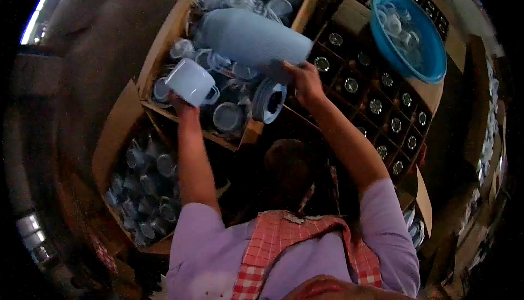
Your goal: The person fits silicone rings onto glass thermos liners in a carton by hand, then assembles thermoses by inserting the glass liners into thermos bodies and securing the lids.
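Note:
My left hand (184, 105) is closed on a white cup (191, 81) with a loop handle, held tilted over a cardboard box (144, 76). My right hand (307, 84) grips the right end of a large pale-blue ribbed cylinder (254, 35), which lies slantwise above the same box. The cylinder's exact kind I cannot tell. Below it the box holds clear cups and lids, some in plastic wrap, such as a round cup (228, 117). A ring-shaped pale-blue part (270, 101) sits at the box's near right corner, just below my right hand.
To the right stands a divided carton (349, 112) with round shiny pieces in its cells. A blue basin (382, 54) of small clear parts rests on it. At lower left another box (114, 114) holds several cups (144, 185). Raised cardboard flaps edge the boxes.

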The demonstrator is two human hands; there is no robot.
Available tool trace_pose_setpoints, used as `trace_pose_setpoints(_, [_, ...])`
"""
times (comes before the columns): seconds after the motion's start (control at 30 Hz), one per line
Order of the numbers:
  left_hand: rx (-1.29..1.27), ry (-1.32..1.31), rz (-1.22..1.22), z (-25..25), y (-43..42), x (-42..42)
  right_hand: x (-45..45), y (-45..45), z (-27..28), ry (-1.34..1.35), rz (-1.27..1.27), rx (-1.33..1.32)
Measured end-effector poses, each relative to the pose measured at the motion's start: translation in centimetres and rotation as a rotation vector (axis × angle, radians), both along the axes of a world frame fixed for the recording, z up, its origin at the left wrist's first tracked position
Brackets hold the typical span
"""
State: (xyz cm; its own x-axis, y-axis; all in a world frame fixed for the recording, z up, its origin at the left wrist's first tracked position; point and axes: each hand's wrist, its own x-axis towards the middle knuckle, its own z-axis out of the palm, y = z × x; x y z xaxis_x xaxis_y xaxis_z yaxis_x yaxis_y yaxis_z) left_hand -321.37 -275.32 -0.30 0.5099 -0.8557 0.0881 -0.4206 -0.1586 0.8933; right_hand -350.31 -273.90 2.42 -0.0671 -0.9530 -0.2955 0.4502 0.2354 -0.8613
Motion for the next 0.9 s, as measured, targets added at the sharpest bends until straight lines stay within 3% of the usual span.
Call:
trace_pose_setpoints(0.1, [0.214, -0.278, 0.053, -1.5, -1.4, 2.6, 2.9, -3.6, 1.2, 0.24, 0.127, -0.005])
trace_pose_setpoints(0.17, [0.237, -0.377, 0.076, -0.9, -1.0, 2.0, 3.9, -5.7, 0.1, 0.729, 0.289, -0.231])
trace_pose_setpoints(0.2, [0.223, -0.403, 0.098, 0.3, -0.4, 1.2, 4.2, -6.0, 0.1, 0.882, 0.31, -0.212])
trace_pose_setpoints(0.27, [-0.303, -0.339, 0.02, 1.8, 2.2, -0.1, 4.4, -6.5, 0.4, 1.184, 0.372, -0.171])
trace_pose_setpoints(0.37, [-0.483, -0.311, -0.39, 0.5, 8.9, -4.1, 2.7, -6.1, -2.0, 0.969, 0.176, -0.211])
trace_pose_setpoints(0.4, [-0.55, -0.502, -0.604, -0.7, 10.2, -5.9, 1.9, -5.8, -2.7, 0.906, 0.127, -0.226])
trace_pose_setpoints(0.5, [-0.123, -0.225, -1.016, -13.0, 14.9, -10.1, -0.7, -3.8, -3.9, 0.748, 0.064, -0.118])
trace_pose_setpoints(0.53, [-0.132, -0.284, -1.009, -13.5, 15.4, -10.8, -1.7, -2.7, -3.3, 0.665, 0.109, -0.083])
trace_pose_setpoints(0.6, [-0.117, -0.364, -0.981, -14.3, 16.2, -11.3, -4.8, -1.7, -6.4, 0.199, 0.092, 0.089])
trace_pose_setpoints(0.67, [-0.026, -0.342, -0.913, -15.5, 17.9, -9.6, -7.1, 0.3, -6.8, 0.806, 0.223, 0.094])
trace_pose_setpoints(0.73, [0.116, -0.303, -0.841, -16.8, 20.3, -7.7, -9.5, 2.0, -6.1, 0.55, 0.249, 0.216])
trace_pose_setpoints(0.8, [0.25, -0.267, -0.767, -18.2, 22.3, -6.1, -11.1, 3.7, -6.8, 0.546, 0.154, 0.192])
trace_pose_setpoints(0.9, [0.398, -0.219, -0.678, -19.7, 24.8, -4.6, -15.5, 5.0, -11.3, 0.637, 0.229, 0.246])
